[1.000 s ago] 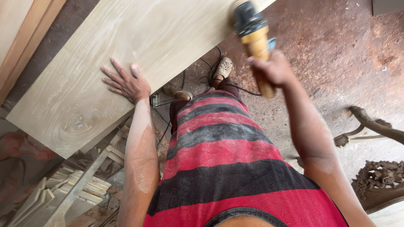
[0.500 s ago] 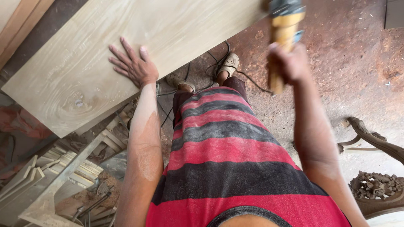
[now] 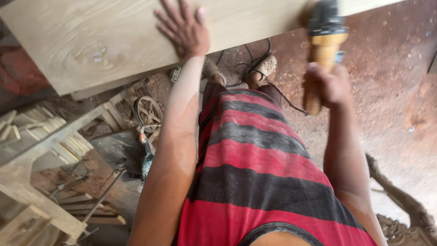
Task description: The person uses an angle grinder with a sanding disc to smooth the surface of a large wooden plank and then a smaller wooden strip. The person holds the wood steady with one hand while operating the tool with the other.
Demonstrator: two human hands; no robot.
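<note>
A broad pale wooden board (image 3: pixel 104 41) is lying across the top of the view, its face smooth and light tan with curved grain lines and a darker oval knot towards its left part; its lower edge is running slantwise from lower left to upper right. The left hand (image 3: pixel 184 29) is resting flat on the board with fingers spread and open, palm down. The right hand (image 3: pixel 330 84) is closed around the yellowish wooden handle of a power tool (image 3: pixel 324 43) whose dark, blurred head is sitting at the board's lower edge, to the right of the left hand. A black cord (image 3: pixel 255 68) is trailing over the reddish sawdust-covered floor (image 3: pixel 400 82) near the person's sandalled feet. Pale wood offcuts (image 3: pixel 50 136) are piled under the board at the left, beside a small spoked wheel (image 3: pixel 148 111).

Compared with half a second ago, the board is filling more of the top of the view, the left hand is sitting higher and further right on it, and the tool's head is now meeting the board's edge instead of hanging out beyond its corner
</note>
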